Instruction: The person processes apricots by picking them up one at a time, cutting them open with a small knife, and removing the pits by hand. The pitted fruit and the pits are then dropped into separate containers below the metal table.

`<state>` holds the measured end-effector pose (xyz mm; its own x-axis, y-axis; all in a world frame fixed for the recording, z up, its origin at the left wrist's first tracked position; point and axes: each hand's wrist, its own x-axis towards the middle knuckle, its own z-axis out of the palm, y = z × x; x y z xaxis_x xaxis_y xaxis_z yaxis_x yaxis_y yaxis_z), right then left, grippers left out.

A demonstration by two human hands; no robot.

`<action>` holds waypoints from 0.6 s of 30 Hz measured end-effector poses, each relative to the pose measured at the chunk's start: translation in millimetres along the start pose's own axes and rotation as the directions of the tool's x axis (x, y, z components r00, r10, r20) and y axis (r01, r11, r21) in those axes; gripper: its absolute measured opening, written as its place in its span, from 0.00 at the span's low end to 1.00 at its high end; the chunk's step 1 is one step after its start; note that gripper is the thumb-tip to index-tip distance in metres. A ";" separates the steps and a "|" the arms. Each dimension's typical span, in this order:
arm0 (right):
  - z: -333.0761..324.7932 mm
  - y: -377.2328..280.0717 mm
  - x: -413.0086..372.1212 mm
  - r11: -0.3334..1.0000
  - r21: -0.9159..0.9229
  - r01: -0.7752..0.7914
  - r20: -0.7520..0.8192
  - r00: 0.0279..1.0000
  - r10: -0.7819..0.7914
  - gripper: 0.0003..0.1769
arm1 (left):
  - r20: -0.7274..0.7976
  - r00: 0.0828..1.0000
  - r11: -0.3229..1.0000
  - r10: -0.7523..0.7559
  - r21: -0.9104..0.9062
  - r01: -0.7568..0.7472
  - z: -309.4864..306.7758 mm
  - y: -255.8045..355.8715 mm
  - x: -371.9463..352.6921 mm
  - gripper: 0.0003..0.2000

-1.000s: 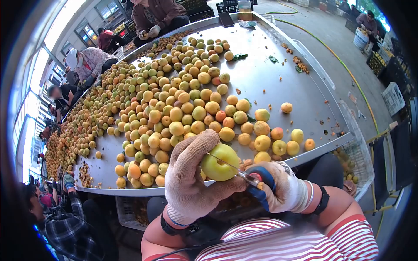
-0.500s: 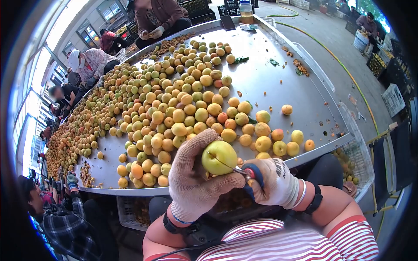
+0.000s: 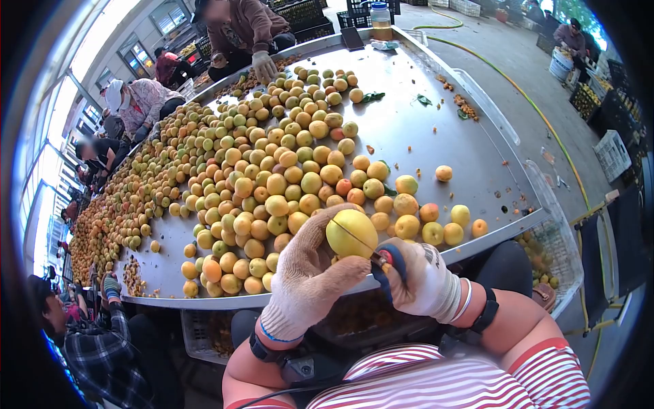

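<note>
Apricot (image 3: 351, 233), yellow-green, is held up over the near edge of the worktop (image 3: 429, 136); the left hand (image 3: 310, 273), in a knit glove, grips it from the left side and below; the right hand (image 3: 424, 283), in a white glove, is clenched on a knife (image 3: 385, 260) whose thin blade lies slantwise across the apricot's front; just past the hands a few loose fruits (image 3: 436, 230) lie by the worktop's near edge; beyond them a heap (image 3: 266, 170) covers the left and middle, the right side mostly bare but for leaves (image 3: 373, 97); a person in plaid (image 3: 102, 347) is at the near left; at the far end a person in brown (image 3: 238, 27) rests a gloved hand on the heap; a bottle (image 3: 381, 17) stands there.
</note>
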<state>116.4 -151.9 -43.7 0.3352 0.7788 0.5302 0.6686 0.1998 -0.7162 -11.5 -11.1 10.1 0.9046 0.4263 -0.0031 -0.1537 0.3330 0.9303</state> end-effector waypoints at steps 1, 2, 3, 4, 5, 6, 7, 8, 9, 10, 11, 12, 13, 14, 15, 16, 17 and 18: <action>0.0 -0.3 1.1 1.000 -0.005 -0.007 -0.004 1.000 0.007 0.09 | 0.021 1.000 0.999 0.018 0.028 -0.019 2.8 2.1 -0.2 0.35; 0.1 -0.7 1.0 1.000 -0.004 -0.008 -0.004 1.000 0.008 0.09 | 0.021 1.000 0.999 0.018 0.029 -0.018 3.9 -0.4 0.3 0.35; 0.2 -1.3 0.7 1.000 -0.011 -0.011 -0.001 1.000 0.011 0.09 | 0.007 0.994 0.988 0.109 0.108 -0.109 4.7 -3.9 1.1 0.36; 0.4 -1.6 0.2 1.000 -0.018 -0.014 0.002 1.000 0.014 0.09 | 0.002 0.980 0.962 0.199 0.188 -0.196 5.3 -6.0 1.5 0.37; 1.0 -1.6 -0.3 1.000 -0.019 -0.015 0.001 1.000 0.015 0.09 | 0.002 0.980 0.963 0.198 0.188 -0.195 4.4 -4.3 0.8 0.37; 1.9 -1.4 -0.7 0.999 -0.032 0.020 -0.031 0.999 -0.021 0.10 | 0.011 0.987 0.968 0.157 0.195 -0.157 2.4 -0.5 -0.5 0.38; 2.6 -1.4 -0.9 0.997 -0.046 0.055 -0.063 0.996 -0.058 0.10 | 0.020 0.993 0.972 0.117 0.204 -0.118 1.4 1.4 -1.2 0.38; 2.8 -1.8 -1.0 0.997 -0.047 0.055 -0.065 0.996 -0.058 0.10 | 0.021 0.993 0.972 0.117 0.204 -0.119 -1.2 -2.7 -1.0 0.38; 2.9 -2.4 -0.9 0.997 -0.052 0.053 -0.061 0.997 -0.056 0.11 | 0.018 0.993 0.986 0.118 0.120 -0.120 -6.1 -10.7 -0.3 0.37; 2.8 -3.2 -0.6 0.997 -0.056 0.051 -0.058 0.997 -0.054 0.11 | 0.013 0.993 0.992 0.119 0.034 -0.120 -8.7 -15.3 0.6 0.36; 3.1 -4.6 -0.3 0.997 -0.056 0.051 -0.061 0.997 -0.055 0.11 | 0.015 0.993 0.992 0.119 0.037 -0.120 -9.5 -17.1 1.2 0.36; 3.4 -6.3 -0.2 0.999 -0.037 0.036 -0.056 0.998 -0.038 0.11 | 0.004 0.996 0.996 0.087 0.035 -0.087 -9.3 -18.3 1.9 0.36; 3.3 -7.3 -0.3 1.000 -0.019 0.020 -0.050 0.999 -0.021 0.10 | -0.008 0.998 0.998 0.054 0.033 -0.054 -9.1 -19.5 2.4 0.37; 2.7 -7.8 -0.8 1.000 -0.019 0.018 -0.052 0.998 -0.019 0.10 | -0.007 0.999 0.998 0.052 0.033 -0.052 -9.3 -21.6 1.5 0.37; 1.9 -8.1 -1.2 1.000 -0.022 -0.002 -0.024 1.000 0.001 0.10 | -0.032 0.999 1.000 0.030 0.003 -0.030 -9.5 -24.2 -0.6 0.37; 1.3 -8.3 -1.3 0.999 -0.026 -0.021 0.004 1.000 0.021 0.10 | -0.055 0.998 1.000 0.008 -0.028 -0.009 -9.4 -25.3 -1.4 0.38; 2.2 -8.2 -2.0 0.999 -0.027 -0.021 0.003 1.000 0.021 0.10 | -0.054 0.999 1.000 0.008 -0.028 -0.009 -9.2 -24.4 -0.7 0.38; 4.2 -7.8 -3.2 0.999 0.004 -0.036 -0.014 0.999 0.036 0.09 | -0.055 0.998 1.000 -0.007 -0.014 0.006 -9.0 -22.4 0.5 0.37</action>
<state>107.3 -153.4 -41.7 0.3683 0.7774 0.5098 0.6534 0.1736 -0.7368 -11.2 -10.7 -14.0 0.8824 0.4696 -0.0299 -0.1535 0.3472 0.9251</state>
